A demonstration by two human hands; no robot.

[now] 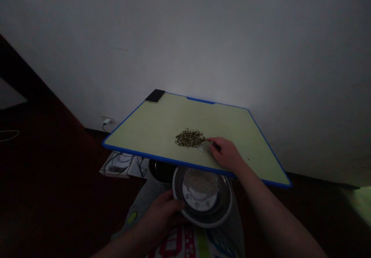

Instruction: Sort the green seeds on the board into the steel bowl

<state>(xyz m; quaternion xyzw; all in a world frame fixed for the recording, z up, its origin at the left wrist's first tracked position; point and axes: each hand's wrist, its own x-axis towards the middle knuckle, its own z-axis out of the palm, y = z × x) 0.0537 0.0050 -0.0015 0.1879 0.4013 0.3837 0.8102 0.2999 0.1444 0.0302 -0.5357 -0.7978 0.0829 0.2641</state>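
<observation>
A loose heap of small brown bits (189, 138), like seeds or dried herb pieces, lies on the pale tabletop (162, 118). At the heap's right edge my right hand (223, 151) rests low over the table, fingers closed on a pale, see-through flat piece (204, 146). Its kind is hard to make out. Below the table's front edge, over my lap, my left hand (168, 208) grips the left rim of a metal bowl (226, 207). Inside the bowl is whitish, grainy stuff (199, 184) on a shiny surface.
A dark phone or tablet (155, 95) lies at the table's back left corner. Blue edging (130, 150) runs around the tabletop. Under the table are a dark pot (162, 171) and a white box with cables (116, 163). A charger (107, 121) is plugged into the wall behind.
</observation>
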